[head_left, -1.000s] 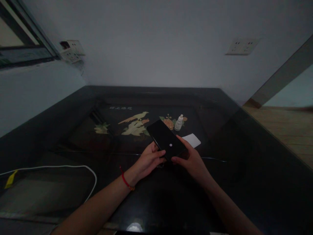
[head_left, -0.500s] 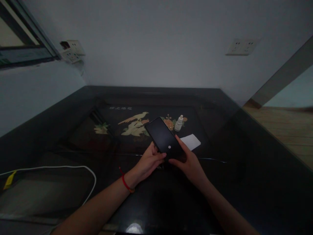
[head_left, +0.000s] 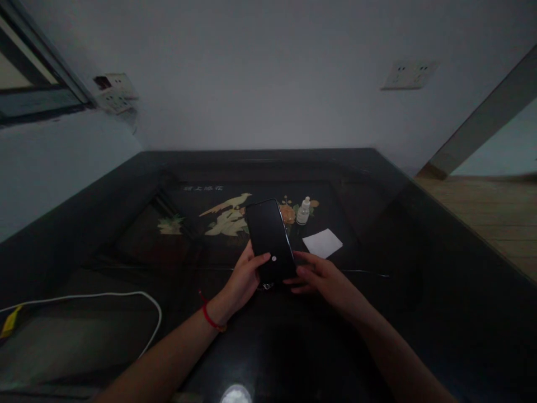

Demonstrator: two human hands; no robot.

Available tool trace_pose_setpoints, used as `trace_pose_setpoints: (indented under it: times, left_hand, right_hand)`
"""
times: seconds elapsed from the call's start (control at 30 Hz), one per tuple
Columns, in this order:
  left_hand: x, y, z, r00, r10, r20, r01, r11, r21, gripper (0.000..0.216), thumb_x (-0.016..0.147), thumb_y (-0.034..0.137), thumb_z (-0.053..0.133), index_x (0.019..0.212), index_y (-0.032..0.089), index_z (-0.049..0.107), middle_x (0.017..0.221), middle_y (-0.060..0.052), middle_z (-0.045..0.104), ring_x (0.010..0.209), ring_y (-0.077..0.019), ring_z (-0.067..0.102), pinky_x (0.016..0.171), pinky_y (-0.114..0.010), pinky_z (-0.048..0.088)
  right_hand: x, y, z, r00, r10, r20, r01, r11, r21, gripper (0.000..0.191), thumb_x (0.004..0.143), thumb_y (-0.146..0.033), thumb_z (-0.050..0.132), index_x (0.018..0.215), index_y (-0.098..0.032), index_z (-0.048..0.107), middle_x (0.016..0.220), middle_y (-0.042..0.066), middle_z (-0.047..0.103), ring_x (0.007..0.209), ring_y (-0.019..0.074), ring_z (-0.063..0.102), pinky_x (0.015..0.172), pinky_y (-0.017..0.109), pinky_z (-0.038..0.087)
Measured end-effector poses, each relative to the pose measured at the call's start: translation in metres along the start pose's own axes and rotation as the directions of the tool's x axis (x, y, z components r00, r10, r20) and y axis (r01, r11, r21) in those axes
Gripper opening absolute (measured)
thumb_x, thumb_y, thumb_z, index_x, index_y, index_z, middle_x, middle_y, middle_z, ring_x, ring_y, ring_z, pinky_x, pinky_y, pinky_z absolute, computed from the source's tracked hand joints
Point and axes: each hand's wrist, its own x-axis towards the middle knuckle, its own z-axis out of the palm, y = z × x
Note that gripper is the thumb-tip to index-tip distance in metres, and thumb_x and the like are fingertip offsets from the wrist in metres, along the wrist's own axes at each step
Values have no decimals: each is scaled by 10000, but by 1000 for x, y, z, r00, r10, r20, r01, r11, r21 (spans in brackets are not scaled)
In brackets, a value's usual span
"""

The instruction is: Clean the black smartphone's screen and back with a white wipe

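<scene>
A dark smartphone is held up over the table, its screen black apart from a small pale fingerprint mark low down. My left hand grips the phone along its lower left side, with the thumb over the screen's edge and a red cord bracelet round the wrist. My right hand is at the phone's lower right edge, fingers apart and stretched toward it; whether they touch it I cannot tell. Just below the phone shows a small silvery thing. Beyond my right hand lies a white sheet of paper.
A small dropper bottle stands upright beyond the paper. The dark glossy table bears an inlaid bird and flowers. At left lies a white cable with a yellow tag. Wall sockets are on the wall behind.
The phone has turned more upright and shifted slightly left in my left hand. My right hand has loosened from the phone's right side, its fingers now spread by the lower edge.
</scene>
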Motion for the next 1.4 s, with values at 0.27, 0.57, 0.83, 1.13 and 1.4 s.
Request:
trace_pose_setpoints:
  times: [0.27, 0.57, 0.83, 1.13, 1.4]
  left_hand:
    - [-5, -4, 0, 997, -22, 69, 23, 1000, -7, 541, 680, 165, 721, 1182, 234, 532, 1156, -38, 665, 1043, -188, 609, 907, -307, 457]
    - [-7, -4, 1, 995, -21, 96, 19, 1000, 18, 580, 698, 165, 715, 1227, 236, 488, 1182, -51, 648, 1086, -205, 594, 935, -325, 441]
    - [-3, -7, -2, 991, -52, 123, 49, 998, 26, 524, 715, 170, 708, 1197, 216, 509, 1160, -73, 658, 1099, -230, 597, 951, -365, 443]
    - [-7, -8, -2, 992, -74, 103, 65, 994, 83, 686, 706, 327, 744, 1319, 246, 445, 1252, -88, 619, 1162, -258, 561, 983, -377, 423]
    - [-13, -23, -4, 960, -111, 258, -14, 898, 439, 564, 746, 376, 703, 1273, 247, 550, 1355, -57, 551, 1286, -270, 445, 1085, -383, 319]
  right_hand:
    - [3, 3, 8, 997, 45, 68, -47, 999, 17, 482, 724, -441, 725, 1077, -135, 606, 1018, 117, 696, 866, 220, 712, 759, 329, 570]
    - [5, 8, 9, 999, 40, 14, -40, 999, 6, 442, 697, -464, 742, 945, -117, 627, 900, 109, 714, 809, 207, 716, 713, 309, 570]
    - [5, 11, 11, 998, 53, -20, -53, 999, 3, 443, 691, -494, 739, 884, -115, 615, 870, 107, 718, 798, 202, 718, 693, 283, 566]
    - [2, -2, -3, 999, 31, 23, -27, 988, -152, 440, 661, -503, 755, 847, -119, 648, 780, 75, 708, 715, 201, 698, 613, 288, 548]
    - [-7, -26, -28, 938, -215, -273, 221, 975, -9, 533, 782, -601, 602, 1118, -189, 641, 1056, 94, 688, 943, 236, 656, 844, 397, 512]
